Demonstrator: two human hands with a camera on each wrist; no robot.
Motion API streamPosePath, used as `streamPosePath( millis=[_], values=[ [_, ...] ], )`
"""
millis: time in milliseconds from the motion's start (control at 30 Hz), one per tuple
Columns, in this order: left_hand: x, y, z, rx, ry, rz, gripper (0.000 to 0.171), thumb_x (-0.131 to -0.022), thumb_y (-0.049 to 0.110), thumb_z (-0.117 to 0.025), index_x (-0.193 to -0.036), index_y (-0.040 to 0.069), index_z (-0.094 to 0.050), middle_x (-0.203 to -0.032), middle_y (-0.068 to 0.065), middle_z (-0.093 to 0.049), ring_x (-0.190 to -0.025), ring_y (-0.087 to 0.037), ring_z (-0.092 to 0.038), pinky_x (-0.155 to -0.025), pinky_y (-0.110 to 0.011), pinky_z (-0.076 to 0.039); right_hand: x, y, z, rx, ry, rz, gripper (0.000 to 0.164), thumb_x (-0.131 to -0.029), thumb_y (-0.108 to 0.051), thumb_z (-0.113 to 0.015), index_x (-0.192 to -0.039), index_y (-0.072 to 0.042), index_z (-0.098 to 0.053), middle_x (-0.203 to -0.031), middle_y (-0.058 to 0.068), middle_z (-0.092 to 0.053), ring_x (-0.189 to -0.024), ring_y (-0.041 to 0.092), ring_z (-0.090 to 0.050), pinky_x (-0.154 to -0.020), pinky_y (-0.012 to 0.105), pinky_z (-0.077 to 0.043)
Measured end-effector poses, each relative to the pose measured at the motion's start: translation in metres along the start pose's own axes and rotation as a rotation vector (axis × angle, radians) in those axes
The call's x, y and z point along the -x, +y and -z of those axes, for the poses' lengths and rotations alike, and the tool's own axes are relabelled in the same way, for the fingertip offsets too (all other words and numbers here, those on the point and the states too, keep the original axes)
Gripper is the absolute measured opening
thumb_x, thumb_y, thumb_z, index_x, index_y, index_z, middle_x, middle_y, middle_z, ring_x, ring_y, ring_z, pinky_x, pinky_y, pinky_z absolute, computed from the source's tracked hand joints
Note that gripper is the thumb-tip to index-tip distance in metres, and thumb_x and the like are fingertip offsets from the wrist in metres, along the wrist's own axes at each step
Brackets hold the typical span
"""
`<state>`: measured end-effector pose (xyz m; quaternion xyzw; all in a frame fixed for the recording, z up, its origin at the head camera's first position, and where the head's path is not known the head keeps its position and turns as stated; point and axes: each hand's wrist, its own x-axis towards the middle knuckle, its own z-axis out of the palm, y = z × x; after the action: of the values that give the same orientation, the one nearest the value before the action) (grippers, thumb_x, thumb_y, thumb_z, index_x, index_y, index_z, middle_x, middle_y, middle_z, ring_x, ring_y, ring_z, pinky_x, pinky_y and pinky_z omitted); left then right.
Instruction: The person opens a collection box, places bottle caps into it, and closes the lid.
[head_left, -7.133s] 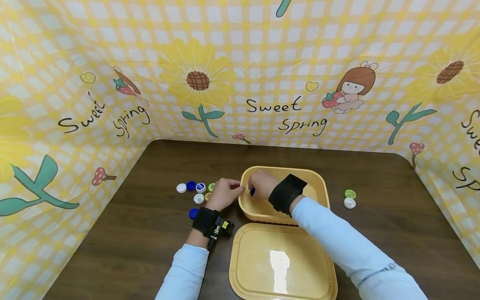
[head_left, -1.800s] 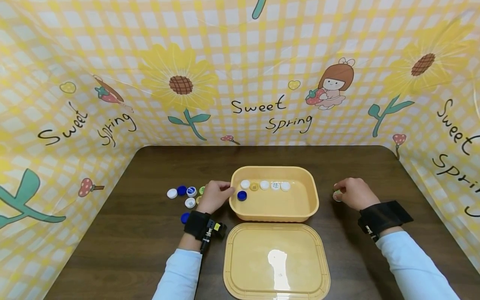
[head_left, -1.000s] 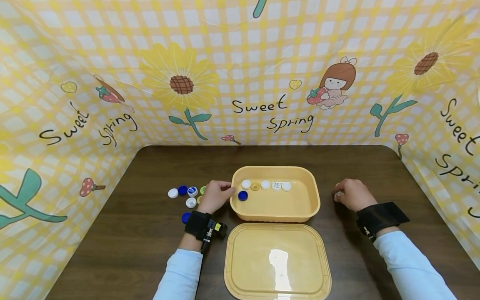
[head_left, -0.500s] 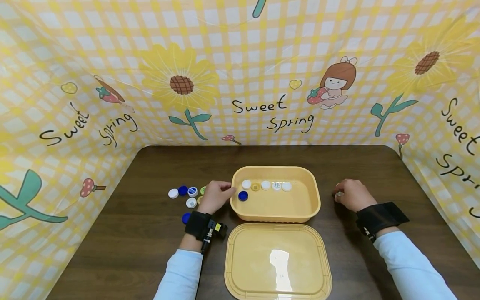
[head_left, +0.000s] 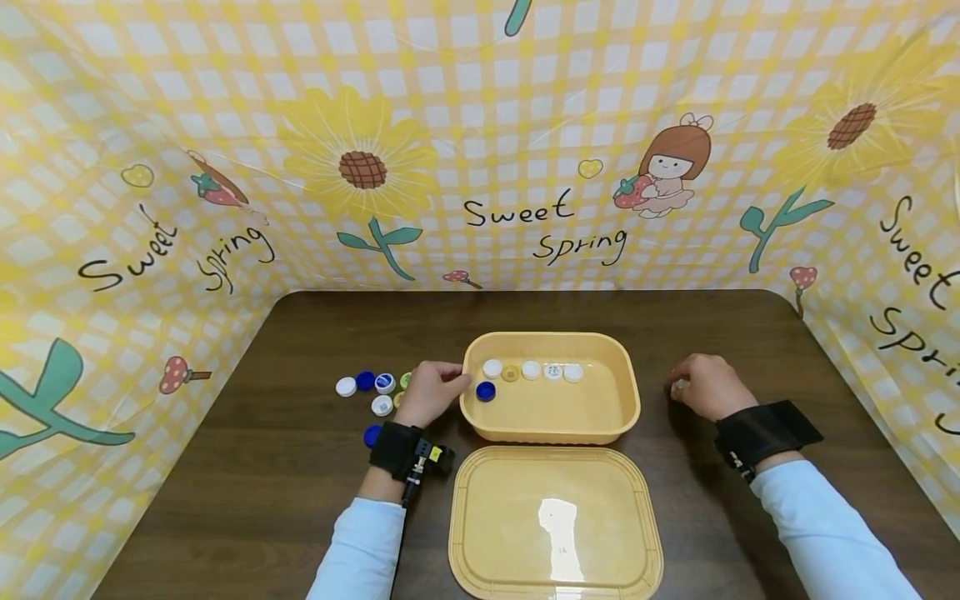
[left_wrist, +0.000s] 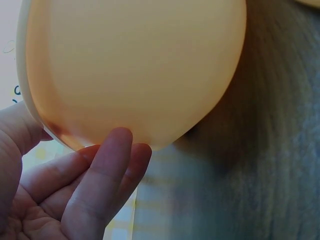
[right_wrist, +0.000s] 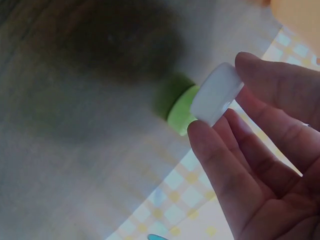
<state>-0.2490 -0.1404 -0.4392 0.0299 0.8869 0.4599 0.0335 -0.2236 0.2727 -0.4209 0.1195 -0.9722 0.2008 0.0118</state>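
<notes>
My left hand (head_left: 429,392) holds the left end of a yellow plastic box (head_left: 555,412). In the left wrist view its fingers press the outer wall, with the thumb by the rim. Inside the box, a back row has several white bottle caps (head_left: 531,370) and a yellow cap (head_left: 510,373). A blue cap (head_left: 486,391) lies in front of that row's left end. Right of the box, my right hand (head_left: 712,386) pinches a white cap (right_wrist: 216,95) between thumb and fingertip. Just behind it in the right wrist view shows a green cap (right_wrist: 181,112).
The yellow lid (head_left: 517,533) lies flat in front of the box. Left of my left hand are several loose caps, among them a white cap (head_left: 346,387) and a blue cap (head_left: 372,436). A checked cloth (head_left: 420,100) hangs around the dark wooden table (head_left: 247,500).
Since the oldest frame my right hand has left the box and moved right to the two caps there, taking hold of the white one. A blue cap now lies inside the box. The left hand stays put.
</notes>
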Motion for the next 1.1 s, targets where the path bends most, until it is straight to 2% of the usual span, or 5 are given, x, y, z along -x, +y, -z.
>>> streamPosePath(
  millis=[300, 600, 1100],
  values=[
    [-0.001, -0.001, 0.000, -0.001, -0.004, 0.003, 0.028, -0.089, 0.021, -0.069, -0.109, 0.003, -0.074, -0.097, -0.008, -0.071, -0.083, -0.018, -0.062, -0.073, -0.033, -0.052, -0.004, -0.001, 0.009, -0.008, 0.011, 0.002, 0.016, -0.080, -0.004, -0.071, -0.093, 0.005, -0.074, -0.093, 0.021, -0.067, -0.084, 0.035, -0.063, -0.072, 0.049, -0.051],
    [-0.002, -0.001, 0.000, 0.011, -0.010, 0.006, 0.026, -0.089, 0.019, -0.069, -0.108, 0.003, -0.074, -0.095, -0.007, -0.071, -0.079, -0.017, -0.061, -0.069, -0.030, -0.051, -0.007, -0.012, 0.020, -0.009, -0.006, -0.005, 0.020, -0.085, -0.005, -0.067, -0.101, 0.007, -0.071, -0.098, 0.023, -0.067, -0.087, 0.036, -0.063, -0.074, 0.051, -0.051],
    [0.000, 0.000, 0.001, 0.012, -0.013, -0.008, 0.026, -0.089, 0.018, -0.069, -0.109, 0.002, -0.074, -0.094, -0.007, -0.071, -0.077, -0.016, -0.061, -0.067, -0.028, -0.051, -0.027, -0.058, 0.045, -0.007, 0.019, 0.059, 0.019, -0.084, -0.005, -0.071, -0.099, 0.007, -0.072, -0.094, 0.019, -0.068, -0.080, 0.029, -0.064, -0.071, 0.045, -0.052]
  ],
)
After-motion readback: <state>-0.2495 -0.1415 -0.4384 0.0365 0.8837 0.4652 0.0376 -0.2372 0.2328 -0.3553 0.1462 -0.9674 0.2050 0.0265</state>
